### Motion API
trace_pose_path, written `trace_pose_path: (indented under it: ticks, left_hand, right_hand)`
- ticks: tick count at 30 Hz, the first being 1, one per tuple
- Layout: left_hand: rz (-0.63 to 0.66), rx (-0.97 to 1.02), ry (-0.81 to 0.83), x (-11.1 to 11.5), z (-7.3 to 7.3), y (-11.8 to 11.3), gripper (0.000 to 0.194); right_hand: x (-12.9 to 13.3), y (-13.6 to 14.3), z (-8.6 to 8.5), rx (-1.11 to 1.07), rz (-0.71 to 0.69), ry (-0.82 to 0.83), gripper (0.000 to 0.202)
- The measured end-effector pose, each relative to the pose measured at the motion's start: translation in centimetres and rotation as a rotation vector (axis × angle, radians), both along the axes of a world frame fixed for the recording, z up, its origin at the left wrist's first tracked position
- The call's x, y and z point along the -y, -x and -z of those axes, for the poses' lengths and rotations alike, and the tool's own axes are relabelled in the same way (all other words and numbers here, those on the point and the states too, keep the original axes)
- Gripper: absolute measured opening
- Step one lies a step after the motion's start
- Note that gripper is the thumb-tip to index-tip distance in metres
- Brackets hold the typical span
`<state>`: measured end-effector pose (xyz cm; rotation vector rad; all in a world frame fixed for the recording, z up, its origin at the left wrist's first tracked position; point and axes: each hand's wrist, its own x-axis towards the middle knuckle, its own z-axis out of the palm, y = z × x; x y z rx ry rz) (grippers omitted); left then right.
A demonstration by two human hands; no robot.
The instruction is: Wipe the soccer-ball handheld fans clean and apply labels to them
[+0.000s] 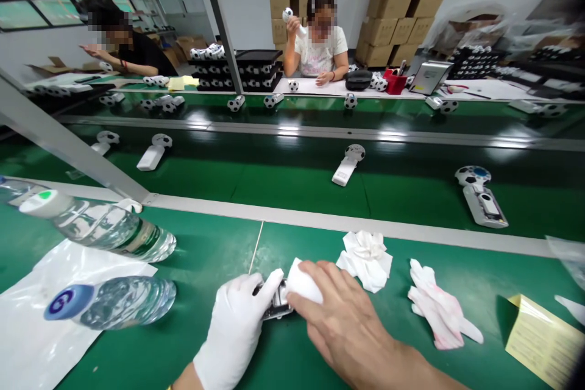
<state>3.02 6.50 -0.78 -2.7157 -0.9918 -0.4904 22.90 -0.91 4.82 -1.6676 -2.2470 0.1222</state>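
Note:
My left hand (237, 323), in a white glove, grips a small silver-and-black device part (280, 306) just above the green bench. Its thumb lies along the top of the part, and the glove covers much of it. My bare right hand (336, 304) is closed on a smooth white piece (305, 283), which meets the right end of the part. I cannot make out whether the white piece is cloth or plastic. A crumpled white tissue (365, 259) lies beyond my right hand, and a stained white glove (439, 308) rests to its right.
Two water bottles (128, 301) lie at left by a white plastic sheet (36, 317). A yellow paper (543, 338) stands at right. White football-patterned devices (348, 164) rest on the green conveyor (274, 177) beyond a metal rail. Two co-workers sit across; one raises a device.

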Motion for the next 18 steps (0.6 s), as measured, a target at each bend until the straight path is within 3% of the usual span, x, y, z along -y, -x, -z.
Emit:
trace_pose_path:
  ticks: [6, 14, 18]
  left_hand:
    - [0.002, -0.016, 0.023, -0.2, -0.1, -0.1, 0.047]
    - [-0.022, -0.061, 0.001, -0.2, -0.6, -0.5, 0.05]
    - [-0.034, -0.057, 0.025, -0.2, -0.6, -0.5, 0.051]
  right_hand:
    - [-0.5, -2.0, -1.4, -0.001, 0.101, 0.034, 0.044]
    - [-0.1, 0.0, -0.5, 0.215, -0.05, -0.036, 0.022]
    - [0.6, -0.9, -1.9, 0.157, -0.055, -0.084, 0.017]
